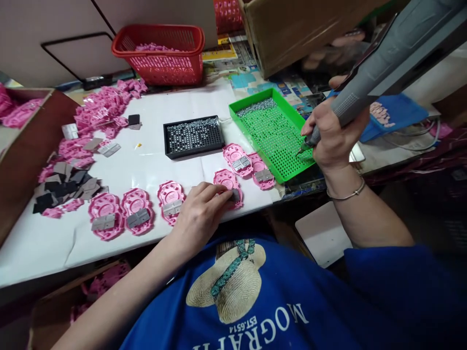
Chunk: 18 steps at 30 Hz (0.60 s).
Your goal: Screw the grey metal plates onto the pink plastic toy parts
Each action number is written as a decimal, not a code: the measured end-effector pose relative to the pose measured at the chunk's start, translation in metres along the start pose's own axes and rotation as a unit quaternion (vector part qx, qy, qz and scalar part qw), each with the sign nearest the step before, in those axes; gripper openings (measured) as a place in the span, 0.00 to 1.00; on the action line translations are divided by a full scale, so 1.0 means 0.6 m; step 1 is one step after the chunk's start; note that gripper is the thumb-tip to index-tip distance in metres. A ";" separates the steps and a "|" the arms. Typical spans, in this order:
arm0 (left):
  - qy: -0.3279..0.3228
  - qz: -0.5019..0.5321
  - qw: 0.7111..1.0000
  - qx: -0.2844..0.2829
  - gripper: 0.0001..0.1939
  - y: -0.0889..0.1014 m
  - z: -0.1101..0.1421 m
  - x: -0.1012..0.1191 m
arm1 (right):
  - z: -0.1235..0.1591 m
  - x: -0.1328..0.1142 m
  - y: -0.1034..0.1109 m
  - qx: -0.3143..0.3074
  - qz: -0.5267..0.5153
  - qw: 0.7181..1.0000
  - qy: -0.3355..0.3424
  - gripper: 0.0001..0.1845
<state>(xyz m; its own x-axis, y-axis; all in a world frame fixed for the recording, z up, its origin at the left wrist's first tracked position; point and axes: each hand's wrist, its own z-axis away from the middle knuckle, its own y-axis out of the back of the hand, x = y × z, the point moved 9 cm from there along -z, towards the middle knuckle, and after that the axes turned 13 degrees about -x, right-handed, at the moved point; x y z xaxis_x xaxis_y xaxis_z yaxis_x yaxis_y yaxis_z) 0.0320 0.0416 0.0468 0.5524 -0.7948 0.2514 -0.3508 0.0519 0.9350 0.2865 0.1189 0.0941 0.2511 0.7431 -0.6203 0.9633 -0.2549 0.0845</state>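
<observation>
My right hand [333,129] is wrapped round a grey electric screwdriver [359,80], its tip down among the holes of a green screw tray [251,138]. Screws fill many of those holes, and more lie heaped at the tray's far end. With its fingers bent together, my left hand [200,211] grips a pink plastic casing [225,179] at the table's front edge. A grey plate on that casing is partly hidden under the fingertips. Just beyond lie two more pink casings with metal plates, one of them a casing [237,159] close to the green tray.
A black screw tray [193,137] lies mid-table. Several plated casings [137,211] line the front edge. Pink parts [105,109] and dark plates [65,187] are piled left. A red basket [164,63] and cardboard box [295,34] stand behind. Another person's hand shows beyond the box.
</observation>
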 end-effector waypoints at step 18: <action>-0.043 -0.064 0.997 0.017 0.09 -0.010 0.014 0.011 | 0.002 0.011 0.002 -0.006 -0.061 0.998 0.013 0.23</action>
<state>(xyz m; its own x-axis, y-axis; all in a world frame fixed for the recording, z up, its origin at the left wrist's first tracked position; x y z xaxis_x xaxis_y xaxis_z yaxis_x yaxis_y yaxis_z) 0.0311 0.0310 0.0409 0.5281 -0.8423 0.1074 -0.3073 -0.0717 0.9489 0.2892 0.1230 0.0893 0.1347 0.7837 -0.6064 0.9877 -0.1554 0.0187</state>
